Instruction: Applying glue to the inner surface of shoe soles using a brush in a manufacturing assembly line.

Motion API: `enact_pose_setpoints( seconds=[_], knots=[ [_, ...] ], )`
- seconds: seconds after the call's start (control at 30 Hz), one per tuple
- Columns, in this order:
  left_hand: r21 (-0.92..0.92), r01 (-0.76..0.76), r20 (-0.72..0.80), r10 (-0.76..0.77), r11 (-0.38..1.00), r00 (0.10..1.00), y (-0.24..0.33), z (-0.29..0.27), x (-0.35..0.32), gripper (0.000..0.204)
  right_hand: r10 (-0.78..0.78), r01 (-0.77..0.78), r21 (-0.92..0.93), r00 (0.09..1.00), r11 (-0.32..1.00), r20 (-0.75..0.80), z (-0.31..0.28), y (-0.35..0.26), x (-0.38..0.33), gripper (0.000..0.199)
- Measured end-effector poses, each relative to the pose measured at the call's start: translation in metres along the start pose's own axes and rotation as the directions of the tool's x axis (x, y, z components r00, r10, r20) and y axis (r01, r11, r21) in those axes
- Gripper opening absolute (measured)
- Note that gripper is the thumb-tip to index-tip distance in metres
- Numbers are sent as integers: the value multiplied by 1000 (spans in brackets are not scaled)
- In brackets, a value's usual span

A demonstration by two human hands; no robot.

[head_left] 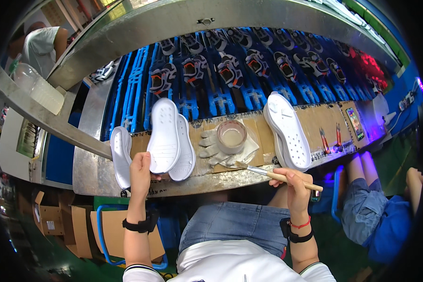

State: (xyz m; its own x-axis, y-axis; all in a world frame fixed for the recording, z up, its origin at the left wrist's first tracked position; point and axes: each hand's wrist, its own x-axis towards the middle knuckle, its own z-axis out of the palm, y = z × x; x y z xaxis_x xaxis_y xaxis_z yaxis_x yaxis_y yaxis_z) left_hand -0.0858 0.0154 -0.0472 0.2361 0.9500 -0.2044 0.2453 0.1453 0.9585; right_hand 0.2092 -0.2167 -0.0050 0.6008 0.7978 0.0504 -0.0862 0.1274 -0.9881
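Note:
My left hand (143, 170) grips a white shoe sole (164, 134) by its near end, with the hollow side facing up. Another white sole (186, 149) lies partly hidden under it, and one more sole (121, 159) stands on its side to the left. In my right hand (293, 182) is a wooden-handled paintbrush (278, 177), its bristles pointing left over the table edge. Beyond the bristles, a round cup (231, 137) with pale contents sits on a white cloth (247, 151). A grey-white work glove (210, 144) lies beside the cup. White soles (288, 134) are stacked at the right.
Cardboard (317, 123) covers part of the metal bench edge (94, 176). Behind it, blue racks (218, 101) carry rows of shoe uppers (230, 69). Small brushes (338, 136) and a phone (355, 123) lie at right. A co-worker (371, 211) sits at right; a metal bar (51, 115) crosses the left.

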Motion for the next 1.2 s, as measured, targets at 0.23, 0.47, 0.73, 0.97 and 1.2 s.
enact_pose_setpoints(
  seconds=[0.23,0.47,0.73,0.97,1.2],
  knots=[
    [-386,-124,153,196,914,969,36,59,-53,48,-44,51,-49,990,998,136,13,-14,4,39],
    [-272,-276,108,314,922,943,49,87,-78,51,-132,195,-136,918,971,374,30,-25,9,26],
    [-140,-399,77,411,906,908,46,88,-79,52,-235,341,-160,855,926,462,33,-31,19,20],
    [-111,-424,74,433,899,898,47,89,-78,51,-240,399,-214,818,892,523,32,-36,24,19],
    [-124,-416,85,428,901,900,47,88,-81,49,-257,426,-238,815,873,519,27,-35,24,18]
  ],
)
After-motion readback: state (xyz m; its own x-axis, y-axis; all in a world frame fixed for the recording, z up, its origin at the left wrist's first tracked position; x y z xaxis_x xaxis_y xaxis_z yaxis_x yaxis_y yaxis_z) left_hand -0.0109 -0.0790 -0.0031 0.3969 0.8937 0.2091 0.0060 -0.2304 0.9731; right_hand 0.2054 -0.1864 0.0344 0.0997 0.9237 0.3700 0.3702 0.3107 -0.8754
